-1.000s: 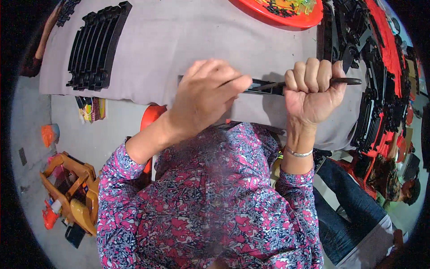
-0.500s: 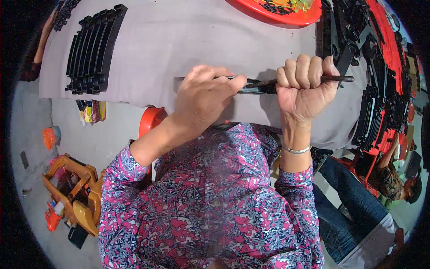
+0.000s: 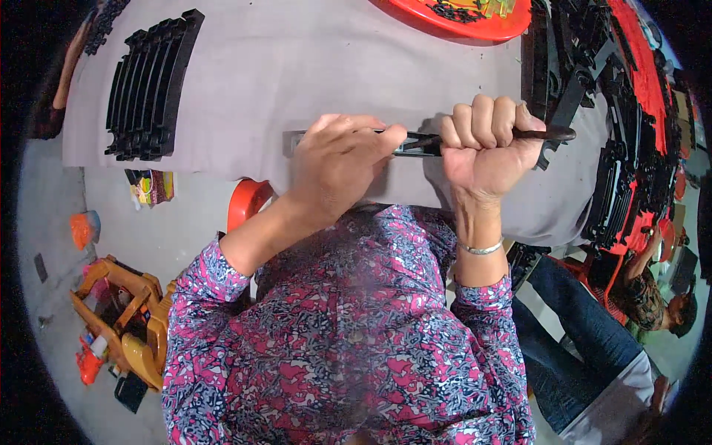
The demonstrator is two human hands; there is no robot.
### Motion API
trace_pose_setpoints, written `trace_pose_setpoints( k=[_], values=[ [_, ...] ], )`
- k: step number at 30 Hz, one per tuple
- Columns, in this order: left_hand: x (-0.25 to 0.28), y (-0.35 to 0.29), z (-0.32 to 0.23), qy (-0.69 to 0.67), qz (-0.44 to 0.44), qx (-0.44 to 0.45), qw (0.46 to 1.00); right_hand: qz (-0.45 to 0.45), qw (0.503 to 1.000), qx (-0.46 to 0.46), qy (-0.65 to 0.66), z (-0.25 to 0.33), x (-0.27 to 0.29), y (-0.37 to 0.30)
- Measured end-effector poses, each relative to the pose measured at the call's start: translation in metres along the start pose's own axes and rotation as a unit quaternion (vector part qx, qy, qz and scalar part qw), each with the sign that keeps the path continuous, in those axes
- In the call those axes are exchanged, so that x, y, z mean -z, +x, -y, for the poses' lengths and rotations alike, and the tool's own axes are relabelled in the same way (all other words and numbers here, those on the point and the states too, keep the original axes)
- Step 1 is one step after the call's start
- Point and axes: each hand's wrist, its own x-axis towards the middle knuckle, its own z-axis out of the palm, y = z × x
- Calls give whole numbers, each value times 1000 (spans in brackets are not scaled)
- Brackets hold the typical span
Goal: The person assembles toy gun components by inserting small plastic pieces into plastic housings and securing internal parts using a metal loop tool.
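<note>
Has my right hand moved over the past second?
Yes: judged against the red tray, the right hand has shifted left, closer to the left hand.

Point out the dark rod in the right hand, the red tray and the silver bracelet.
Dark rod (image 3: 552,134): head view, on its exposed right end.
Red tray (image 3: 482,34): head view, on its near rim.
Silver bracelet (image 3: 482,251): head view, middle of its visible band.

Grey tablecloth brightly lit, soft shadow beside my right hand, and the outer edges bend into blackness!
</note>
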Motion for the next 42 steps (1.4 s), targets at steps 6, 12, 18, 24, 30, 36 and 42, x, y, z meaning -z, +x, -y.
trace_pose_setpoints(
  k=[6,12,18,24,30,36,42],
  values=[
    [0,3,-2,-6,2,-16,1000,-6,1000,7,30,13,-4,2],
    [0,-2,0,10,-6,-13,1000,-25,1000,-8,2,4,-3,2],
    [0,-1,-1,3,-13,-12,1000,-30,999,5,26,7,-3,2],
    [0,0,-1,2,-7,-14,1000,-13,999,2,35,7,-1,2],
    [1,-1,-1,25,5,-7,1000,-11,999,3,45,5,2,3],
    [1,0,-2,16,6,-6,1000,-9,999,-11,37,5,5,5],
    [-2,0,0,3,-14,-9,1000,-1,999,-26,39,-1,1,6]
  ],
)
